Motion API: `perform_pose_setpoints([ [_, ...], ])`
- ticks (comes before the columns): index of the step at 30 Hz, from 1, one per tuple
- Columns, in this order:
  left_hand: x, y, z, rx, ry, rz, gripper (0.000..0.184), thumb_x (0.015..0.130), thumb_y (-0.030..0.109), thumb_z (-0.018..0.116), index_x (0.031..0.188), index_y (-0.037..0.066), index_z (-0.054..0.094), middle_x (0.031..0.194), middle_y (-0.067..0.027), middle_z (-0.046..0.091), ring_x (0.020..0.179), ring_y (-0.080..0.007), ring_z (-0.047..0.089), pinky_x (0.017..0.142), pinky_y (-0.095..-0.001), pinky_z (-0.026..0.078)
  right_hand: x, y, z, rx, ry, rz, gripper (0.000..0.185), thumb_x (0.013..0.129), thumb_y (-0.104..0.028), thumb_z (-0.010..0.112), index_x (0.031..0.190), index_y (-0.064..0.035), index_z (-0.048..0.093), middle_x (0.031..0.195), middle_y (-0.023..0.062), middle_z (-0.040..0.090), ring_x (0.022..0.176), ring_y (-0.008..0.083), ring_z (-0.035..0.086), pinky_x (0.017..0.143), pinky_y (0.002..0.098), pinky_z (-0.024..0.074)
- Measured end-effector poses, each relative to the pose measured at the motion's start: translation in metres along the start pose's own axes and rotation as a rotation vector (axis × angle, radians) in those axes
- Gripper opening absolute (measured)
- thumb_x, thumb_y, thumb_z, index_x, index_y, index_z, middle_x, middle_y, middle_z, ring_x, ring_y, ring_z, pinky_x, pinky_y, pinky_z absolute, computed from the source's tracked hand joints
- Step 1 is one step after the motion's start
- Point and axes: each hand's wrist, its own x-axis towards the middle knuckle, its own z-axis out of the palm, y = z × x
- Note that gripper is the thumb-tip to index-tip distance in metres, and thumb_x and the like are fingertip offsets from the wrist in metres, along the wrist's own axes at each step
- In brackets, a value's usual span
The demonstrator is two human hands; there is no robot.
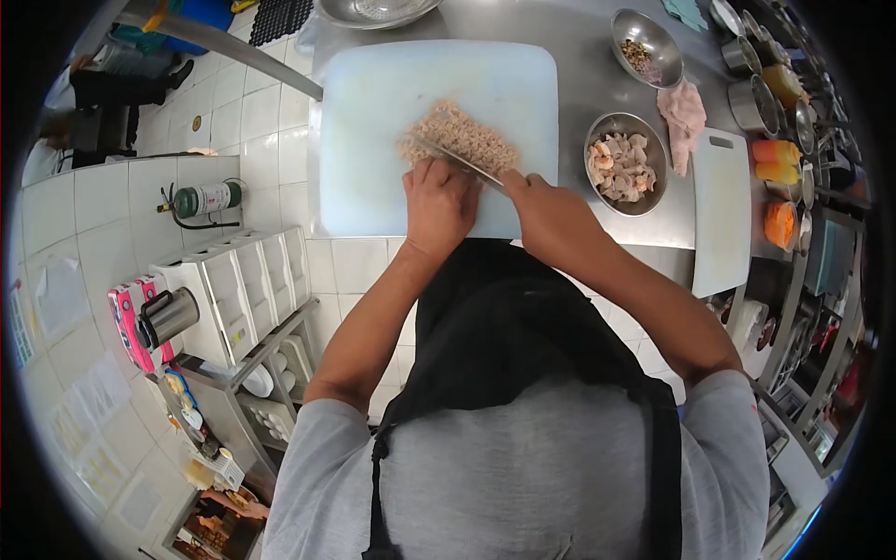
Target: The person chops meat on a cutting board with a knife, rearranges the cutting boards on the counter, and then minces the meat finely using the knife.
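Note:
A heap of finely chopped, pale pinkish food (457,133), perhaps meat or shrimp, lies on a large white cutting board (373,93). My right hand (551,213) grips a kitchen knife (471,166), whose blade slants up and left across the heap's near side. Just left of the handle, my left hand (439,201) rests on the board with its fingers curled in beside the blade. Whatever lies under those fingers is hidden. To the right of the board, a steel bowl (664,187) contains larger pale chunks, some with orange tints.
A second steel bowl (674,47) with chopped bits stands farther back, above a pink cloth (683,117). A narrower white board (721,215) lies at the right. A colander (373,11) sits at the far edge. Metal containers line the right side.

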Motion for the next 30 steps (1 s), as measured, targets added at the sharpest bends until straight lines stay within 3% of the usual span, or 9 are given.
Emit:
perform_pose_setpoints([
  [6,0.000,-0.002,-0.004,-0.042,-0.006,-0.003,0.013,0.081,0.011,0.088,0.091,0.013,0.080,0.102,-0.0029,0.065,0.108,-0.0301,0.060,0.087,-0.0463,0.044,0.009,0.007,0.007,-0.045,0.044,-0.054,0.029,0.096,0.000,0.057,0.125,0.0009,0.054,0.101,0.0280,0.069,0.086,0.0485,0.075,0.074,0.0581,0.0593],
  [11,-0.011,-0.011,-0.014,-0.155,0.024,0.016,0.015,0.082,0.007,0.086,0.095,0.011,0.079,0.108,-0.0057,0.068,0.109,-0.0330,0.060,0.093,-0.0470,0.049,0.004,0.005,0.020,-0.029,0.045,-0.044,0.028,0.095,0.001,0.058,0.122,0.0013,0.055,0.101,0.0282,0.070,0.086,0.0484,0.074,0.074,0.0579,0.0593],
  [14,-0.006,-0.018,-0.024,-0.171,0.068,-0.006,0.021,0.081,0.003,0.085,0.100,0.010,0.078,0.112,-0.0097,0.068,0.111,-0.0349,0.061,0.096,-0.0463,0.051,0.019,0.003,-0.002,-0.073,0.019,-0.143,0.027,0.095,0.001,0.059,0.121,0.0015,0.055,0.100,0.0283,0.071,0.087,0.0483,0.075,0.074,0.0578,0.0594],
  [20,-0.012,-0.030,-0.038,-0.162,-0.046,-0.110,0.025,0.082,0.002,0.083,0.105,0.008,0.076,0.118,-0.0128,0.069,0.116,-0.0373,0.063,0.100,-0.0459,0.053,0.024,-0.007,0.014,-0.082,-0.068,0.021,0.042,0.093,0.005,0.058,0.135,-0.0006,0.053,0.110,0.0278,0.072,0.099,0.0486,0.075,0.083,0.0576,0.0590],
  [23,-0.012,-0.032,-0.040,-0.169,0.001,-0.128,0.023,0.083,0.004,0.082,0.105,0.007,0.076,0.117,-0.0136,0.069,0.113,-0.0383,0.062,0.098,-0.0473,0.053,0.033,-0.010,-0.005,-0.084,-0.053,-0.077,0.045,0.093,0.005,0.059,0.137,-0.0006,0.052,0.112,0.0286,0.072,0.100,0.0485,0.075,0.084,0.0576,0.0589],
  [27,-0.013,-0.041,-0.048,-0.130,0.087,-0.189,0.024,0.084,0.008,0.083,0.107,0.007,0.076,0.114,-0.0130,0.070,0.111,-0.0378,0.063,0.096,-0.0481,0.052,0.027,-0.020,-0.008,-0.081,-0.031,-0.080,0.037,0.094,0.004,0.058,0.131,0.0004,0.054,0.110,0.0290,0.071,0.097,0.0481,0.075,0.083,0.0576,0.0593],
  [30,-0.014,-0.049,-0.050,-0.081,0.029,-0.150,0.020,0.086,0.010,0.083,0.105,0.008,0.077,0.110,-0.0112,0.072,0.111,-0.0366,0.063,0.097,-0.0480,0.051,0.030,-0.019,0.013,-0.082,-0.019,-0.075,0.027,0.097,0.002,0.055,0.123,0.0022,0.056,0.105,0.0298,0.071,0.094,0.0482,0.075,0.081,0.0572,0.0601],
])
